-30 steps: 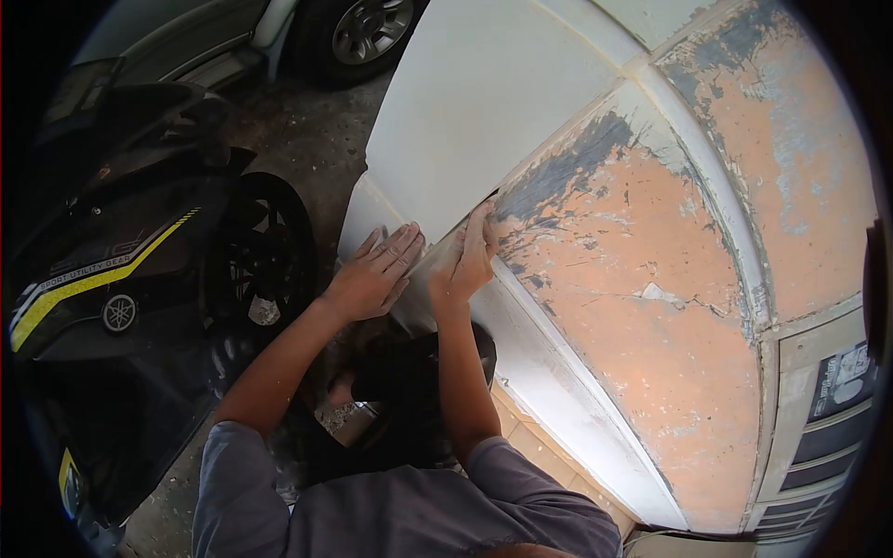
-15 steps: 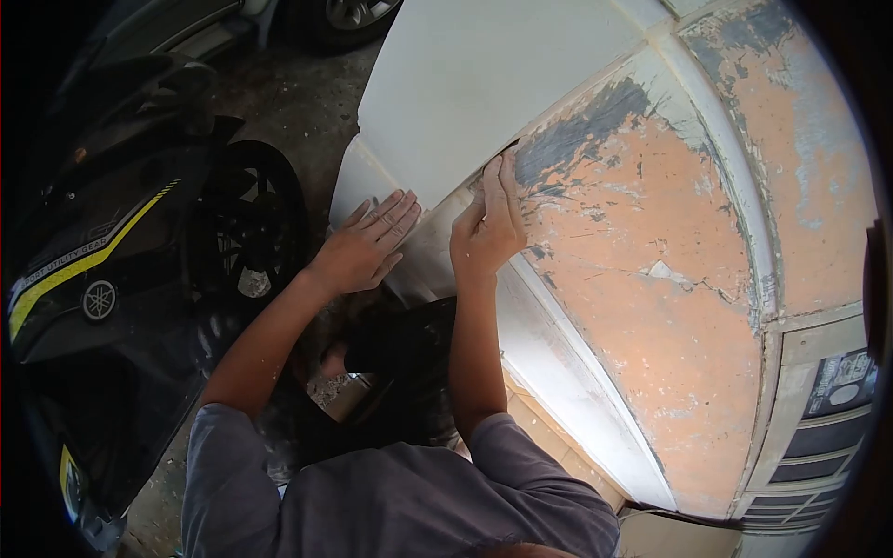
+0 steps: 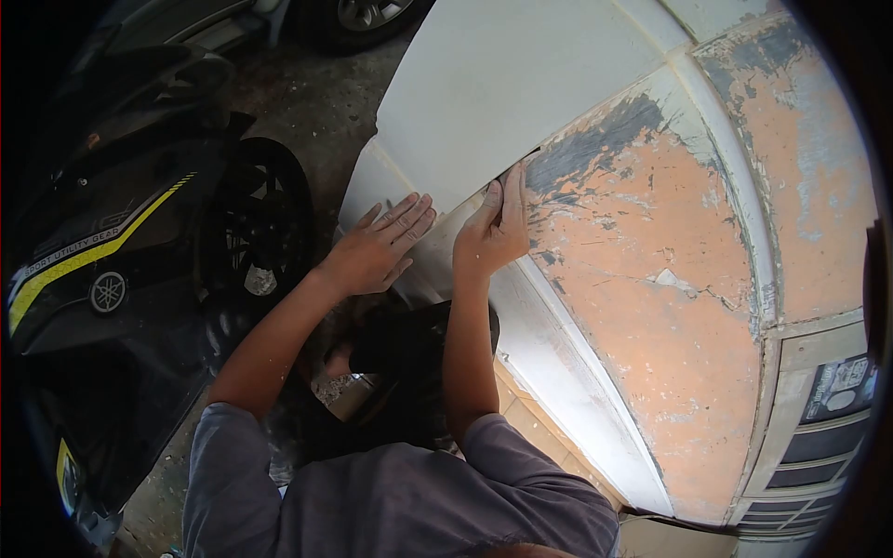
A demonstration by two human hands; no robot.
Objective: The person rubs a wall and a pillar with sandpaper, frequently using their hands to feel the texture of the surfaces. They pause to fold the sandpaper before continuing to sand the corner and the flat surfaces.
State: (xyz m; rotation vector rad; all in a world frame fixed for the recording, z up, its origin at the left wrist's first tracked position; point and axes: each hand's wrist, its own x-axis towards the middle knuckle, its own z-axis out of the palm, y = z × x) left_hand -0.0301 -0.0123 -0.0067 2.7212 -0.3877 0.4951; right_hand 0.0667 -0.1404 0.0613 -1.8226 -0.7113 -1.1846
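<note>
My left hand [image 3: 379, 249] rests with fingers spread on the lower corner of a white panel [image 3: 484, 93]. To its right, my right hand [image 3: 493, 219] is at the seam between that panel and an orange, scraped surface [image 3: 651, 279]. Its fingers are bent together around a dark, thin piece at the seam, mostly hidden by the fingers. A narrow dark gap shows just beyond the fingertips. The orange surface has a grey patch [image 3: 595, 135] near the seam.
On the left stands a black motorcycle [image 3: 107, 293] with a yellow stripe; its wheel [image 3: 265, 200] is near my left forearm. A car tyre [image 3: 358, 19] is at the top. A white ledge [image 3: 577, 381] runs below the orange surface, and vents [image 3: 823, 442] are at the right.
The view has shifted slightly. My right thumb has moved apart from the other fingers at the seam. My left hand stays flat on the panel corner.
</note>
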